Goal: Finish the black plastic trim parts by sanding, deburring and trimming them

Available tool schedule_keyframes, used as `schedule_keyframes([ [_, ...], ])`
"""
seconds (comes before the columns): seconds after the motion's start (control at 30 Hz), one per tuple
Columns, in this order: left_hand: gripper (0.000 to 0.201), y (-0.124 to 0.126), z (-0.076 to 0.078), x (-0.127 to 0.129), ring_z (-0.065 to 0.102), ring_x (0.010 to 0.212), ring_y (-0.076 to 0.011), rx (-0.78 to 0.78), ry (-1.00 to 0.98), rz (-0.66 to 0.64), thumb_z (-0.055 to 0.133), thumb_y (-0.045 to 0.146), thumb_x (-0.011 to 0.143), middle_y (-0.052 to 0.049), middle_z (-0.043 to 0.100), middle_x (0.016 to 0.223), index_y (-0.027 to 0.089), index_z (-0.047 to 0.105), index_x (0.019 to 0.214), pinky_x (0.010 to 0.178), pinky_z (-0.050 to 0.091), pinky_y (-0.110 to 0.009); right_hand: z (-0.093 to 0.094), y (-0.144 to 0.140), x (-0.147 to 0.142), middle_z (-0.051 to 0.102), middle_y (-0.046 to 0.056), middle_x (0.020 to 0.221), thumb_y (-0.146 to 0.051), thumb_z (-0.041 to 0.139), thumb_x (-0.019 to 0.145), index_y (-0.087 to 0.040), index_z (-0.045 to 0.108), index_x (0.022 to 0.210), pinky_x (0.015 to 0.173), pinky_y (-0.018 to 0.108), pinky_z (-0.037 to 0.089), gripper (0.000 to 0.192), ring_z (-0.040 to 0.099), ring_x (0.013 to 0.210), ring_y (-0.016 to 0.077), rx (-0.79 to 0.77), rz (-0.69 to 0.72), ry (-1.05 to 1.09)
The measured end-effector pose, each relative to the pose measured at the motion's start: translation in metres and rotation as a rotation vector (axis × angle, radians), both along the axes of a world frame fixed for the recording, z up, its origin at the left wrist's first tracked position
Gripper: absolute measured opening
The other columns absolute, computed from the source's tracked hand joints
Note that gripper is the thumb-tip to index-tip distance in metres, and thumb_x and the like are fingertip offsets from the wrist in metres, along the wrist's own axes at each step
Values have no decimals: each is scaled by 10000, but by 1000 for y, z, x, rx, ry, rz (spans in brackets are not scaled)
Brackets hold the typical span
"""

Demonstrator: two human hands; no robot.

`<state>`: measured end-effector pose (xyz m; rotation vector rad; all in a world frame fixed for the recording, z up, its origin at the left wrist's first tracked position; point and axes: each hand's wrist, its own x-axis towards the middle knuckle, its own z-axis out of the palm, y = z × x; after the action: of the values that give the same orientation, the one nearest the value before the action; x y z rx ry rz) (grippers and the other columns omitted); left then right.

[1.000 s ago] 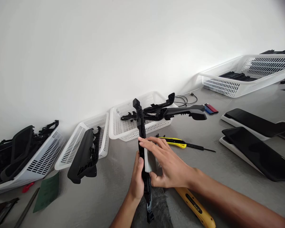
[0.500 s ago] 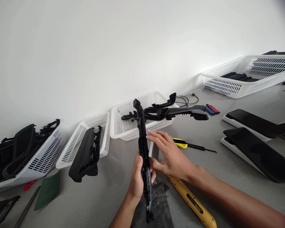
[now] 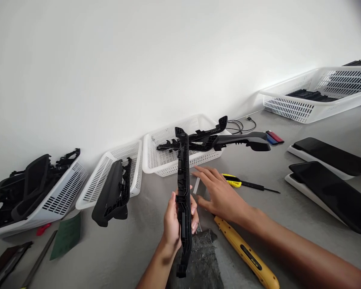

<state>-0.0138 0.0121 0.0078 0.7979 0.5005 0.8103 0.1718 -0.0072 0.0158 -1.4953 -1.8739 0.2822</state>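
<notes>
Left hand [image 3: 175, 218] is closed around the lower half of a long black plastic trim part [image 3: 183, 188], thumb on the near face and fingers wrapped behind; the part is held nearly upright above the grey worktable [image 3: 132, 249], its top end pointing to 12 o'clock and its bottom end hanging over a dark abrasive pad [image 3: 203, 257]. Right hand [image 3: 218, 192] lies at 3 o'clock of the part, fingers spread and flat, holding nothing; its fingertips rest on or just over a small pale block [image 3: 197, 185], contact not certain. A yellow utility knife [image 3: 232, 180] lies just beyond the right hand at 1 o'clock. A larger yellow tool [image 3: 246, 255] lies at 5 o'clock, under the right forearm. A white basket [image 3: 156, 160] with black parts stands behind, at 12 o'clock
</notes>
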Motion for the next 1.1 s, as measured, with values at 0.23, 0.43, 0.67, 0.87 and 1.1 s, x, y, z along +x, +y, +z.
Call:
schedule_keyframes([
  [0.23, 549, -2, 9, 0, 524, 425, -72, 24, 18, 80, 589, 671, 1018, 18, 626, 839, 212, 671, 1307, 386, 401, -200, 18, -1, 7, 715, 138, 1307, -202, 711, 870, -194, 673, 1270, 1006, 525, 562, 402, 638, 1238, 367, -140, -42, -132],
  [0.43, 502, 0, 20, -1, 665, 585, -144, 129, 121, 213, 651, 647, 1002, -14, 686, 939, 236, 655, 1291, 573, 533, -271, 31, -16, 17, 748, 111, 755, -510, 840, 793, -199, 717, 720, 676, 380, 473, 342, 744, 784, 348, -564, 74, -379],
  [0.67, 437, 4, 16, -3, 696, 653, -176, 182, 200, 233, 670, 638, 994, -18, 695, 970, 244, 659, 1184, 618, 570, -312, 32, -5, 18, 759, 68, 794, -317, 690, 912, -220, 721, 811, 620, 324, 355, 143, 706, 750, 272, -518, -65, -255],
  [0.87, 449, 2, 14, -2, 725, 742, -214, 238, 259, 235, 649, 624, 1010, -50, 710, 1036, 236, 649, 1236, 676, 590, -339, 9, 17, 40, 738, 147, 1237, -195, 647, 963, -174, 705, 1263, 897, 409, 469, 306, 614, 1232, 378, -317, -240, -315],
  [1.1, 434, 4, 12, -4, 727, 838, -220, 280, 289, 236, 628, 592, 1036, -70, 715, 1072, 227, 650, 1271, 776, 592, -338, 0, 21, 51, 733, 141, 1190, -144, 565, 994, -182, 745, 1167, 837, 385, 474, 253, 657, 1136, 349, -370, -271, -283],
])
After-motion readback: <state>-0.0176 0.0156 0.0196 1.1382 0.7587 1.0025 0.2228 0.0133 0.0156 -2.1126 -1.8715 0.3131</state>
